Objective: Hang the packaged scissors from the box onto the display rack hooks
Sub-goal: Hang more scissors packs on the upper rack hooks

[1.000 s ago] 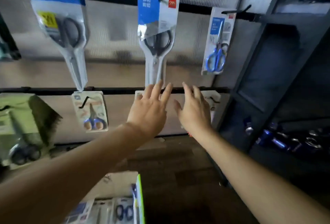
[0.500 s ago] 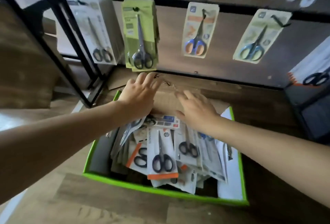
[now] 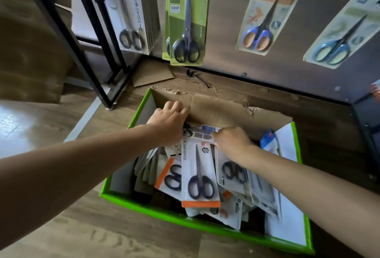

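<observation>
Both arms reach down from the lower edges of the frame into the green-rimmed box [image 3: 144,206], which sits on the wooden floor [image 3: 51,237] in the lower middle of the picture, heaped with packaged scissors. At its far end, against the torn cardboard wall, lies a blue-labelled pack [image 3: 202,132], flat on the heap. The left hand [image 3: 168,121] covers that pack's left end, knuckles up and fingers curled downward. Its fingertips are hidden, so whether it grips anything cannot be told. The right hand [image 3: 230,140] is at the pack's right end with fingers curled and the thumb pressed on the card, pinching it. Nearer the camera lies an orange-striped pack [image 3: 198,175] of black-handled scissors. Along the top of the frame, a green pack [image 3: 187,21] and others hang on the display rack [image 3: 80,56].
</observation>
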Tool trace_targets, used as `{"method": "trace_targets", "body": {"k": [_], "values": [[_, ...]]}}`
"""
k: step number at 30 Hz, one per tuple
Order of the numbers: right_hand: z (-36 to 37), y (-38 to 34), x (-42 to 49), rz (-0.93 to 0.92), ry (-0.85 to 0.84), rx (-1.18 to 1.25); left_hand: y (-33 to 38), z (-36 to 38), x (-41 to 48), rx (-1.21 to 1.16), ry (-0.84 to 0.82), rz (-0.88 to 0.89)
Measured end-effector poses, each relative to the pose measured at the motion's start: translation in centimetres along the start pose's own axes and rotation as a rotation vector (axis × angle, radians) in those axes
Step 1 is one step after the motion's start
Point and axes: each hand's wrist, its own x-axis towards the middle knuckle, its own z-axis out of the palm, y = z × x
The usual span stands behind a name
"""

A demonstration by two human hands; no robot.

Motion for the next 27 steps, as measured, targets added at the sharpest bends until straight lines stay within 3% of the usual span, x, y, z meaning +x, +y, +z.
{"method": "trace_targets", "body": {"k": [4, 7, 11, 13, 19, 23, 27], "values": [[-0.3, 0.5, 0.4, -0.013, -0.023, -0.004, 0.2, 0.4, 0.3, -0.011, -0.058, 0.017], [-1.2, 0.2, 0.0, -0.091, 0.219, -0.103, 0.6, 0.5, 0.3, -0.013, -0.082, 0.039], [-2.0, 1.7, -0.7, -0.089, 0.562, -0.009, 1.0, 0.2, 0.4, -0.064, -0.105, 0.079], [-2.5, 3.0, -1.1, -0.051, 0.653, 0.098, 1.4, -0.3, 0.6, -0.119, -0.101, 0.104], [-6.0, 7.3, -3.8, -0.013, 0.779, 0.715, 4.4, -3.5, 1.9, -0.251, 0.050, 0.137], [-8.2, 9.7, -5.0, -0.031, 0.894, 0.846, 6.1, -5.9, 2.4, -0.557, 0.016, 0.184], [-8.4, 11.9, -5.9, 0.005, 0.854, 0.944, 6.8, -6.4, 3.1, -0.694, 0.182, 0.126]]}}
